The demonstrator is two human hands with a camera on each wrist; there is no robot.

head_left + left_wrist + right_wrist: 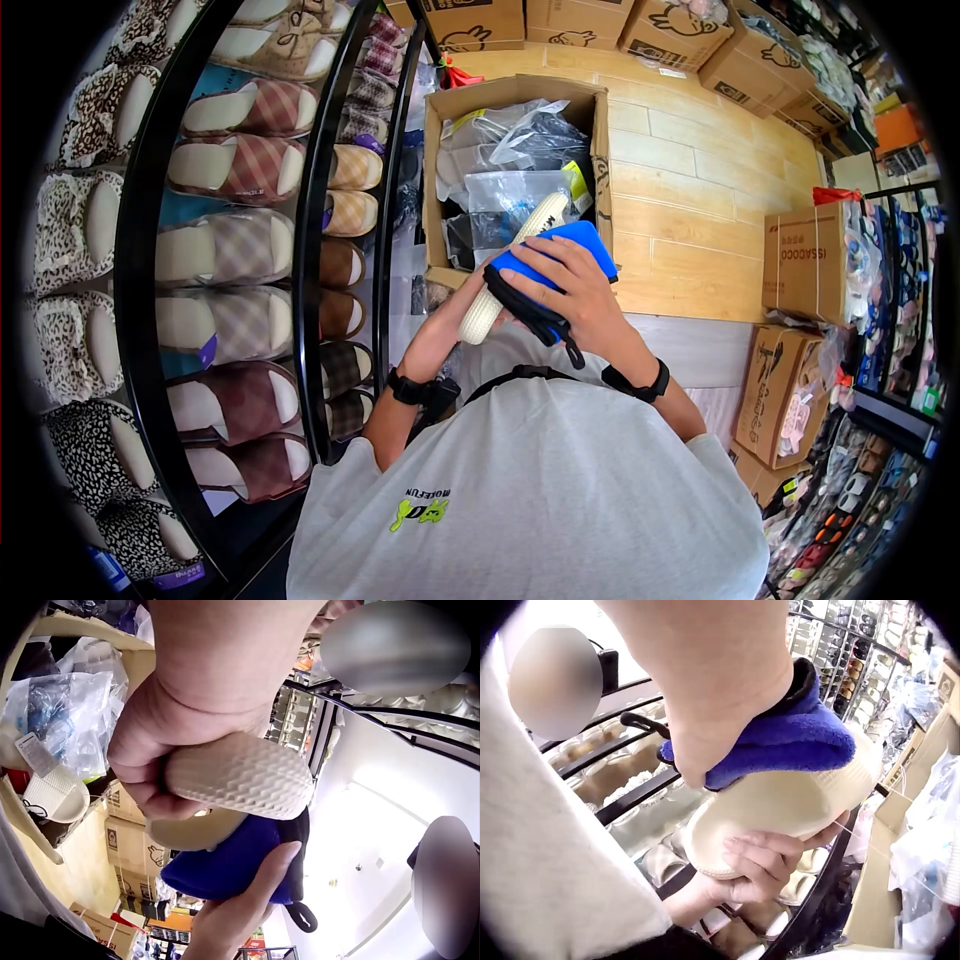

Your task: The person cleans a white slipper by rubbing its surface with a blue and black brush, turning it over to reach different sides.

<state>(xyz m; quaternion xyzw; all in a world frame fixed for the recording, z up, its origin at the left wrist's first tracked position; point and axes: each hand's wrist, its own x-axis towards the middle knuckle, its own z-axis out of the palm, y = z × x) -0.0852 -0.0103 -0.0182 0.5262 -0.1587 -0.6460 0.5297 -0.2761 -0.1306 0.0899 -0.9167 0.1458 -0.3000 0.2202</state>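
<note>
In my left hand is a cream slide slipper with a textured strap and sole edge, held tilted above the carton. The fingers curl under and around its sole in the right wrist view. My right hand grips a blue plush cleaning cloth with black trim and a small black loop. Its thumb presses on the blue fabric in the left wrist view, and the cloth lies up against the slipper's side. From the head camera, the left hand is mostly hidden behind the slipper and cloth.
An open carton of plastic-wrapped goods stands just beyond the hands. At left, a black rack holds rows of slippers. More cartons line the back and right of the wooden floor, with stocked shelves at far right.
</note>
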